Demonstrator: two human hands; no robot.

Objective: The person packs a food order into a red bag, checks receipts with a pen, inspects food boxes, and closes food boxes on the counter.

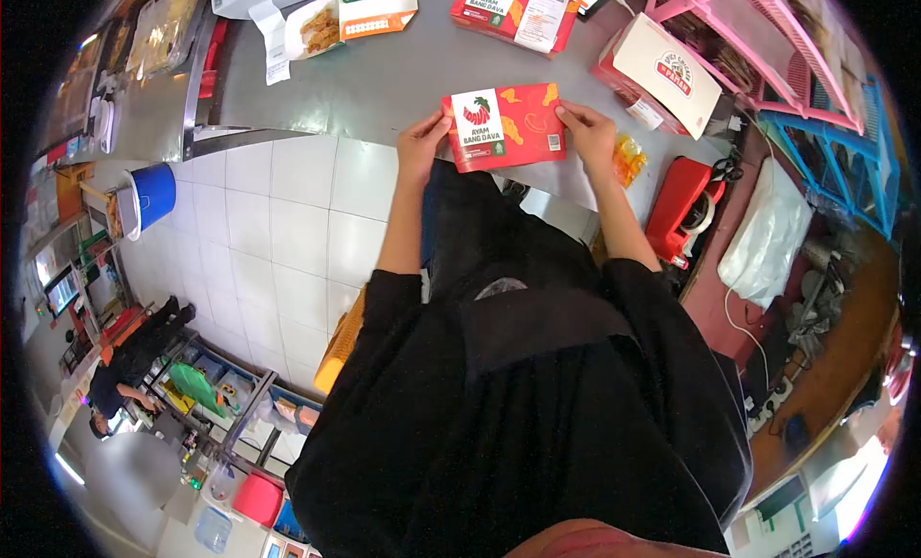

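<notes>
A red food box (pixel 523 147) printed "Ayam Bang Dava" is held at the front edge of the metal counter, its printed face turned up. My left hand (pixel 420 147) is closed on the box's left end, thumb on the near side. At the opposite end, my right hand (pixel 591 138) pinches the upper right corner. Just right of that hand lies a small orange packet (pixel 628 161). Further back on the counter stands another red box (pixel 514 11) with a paper slip on top. How deep the held box is, I cannot tell.
An open carton of fried food (pixel 319 30) sits at the back left of the metal counter (pixel 365 88). To the right are a white-topped box (pixel 667 73), a red tape dispenser (pixel 679 208) and pink racks (pixel 748 40). Another person (pixel 129 371) stands far left.
</notes>
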